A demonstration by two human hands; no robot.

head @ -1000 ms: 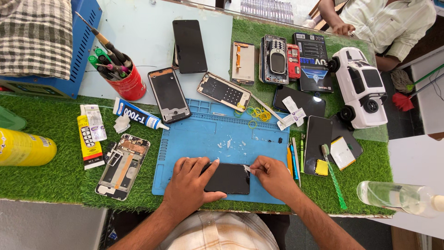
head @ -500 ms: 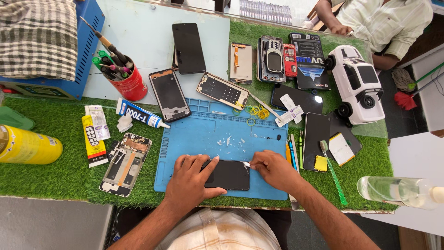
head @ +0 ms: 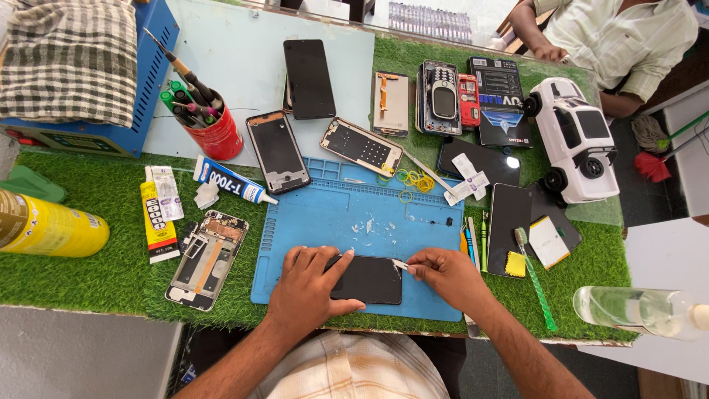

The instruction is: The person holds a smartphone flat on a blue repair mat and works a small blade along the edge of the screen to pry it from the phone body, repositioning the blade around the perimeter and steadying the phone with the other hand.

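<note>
A black phone [head: 371, 280] lies face down on the blue work mat [head: 347, 214] near its front edge. My left hand [head: 310, 284] rests flat on the phone's left end and holds it down. My right hand [head: 443, 275] sits at the phone's right end, its fingertips pinching a small thin pale piece [head: 399, 264] against the phone's upper right corner. Small white scraps [head: 367, 225] lie on the mat just beyond the phone.
On the green turf lie an opened phone frame [head: 205, 256], a glue tube [head: 230, 181], a yellow can [head: 46, 225], a red cup of tools [head: 214, 133], several phones and parts, a white toy car [head: 574, 140] and a clear bottle [head: 639, 310]. Another person [head: 613, 37] sits at far right.
Both hands stay on the black phone. The view has shifted slightly; the right fingertips keep working at the phone's upper right corner.
</note>
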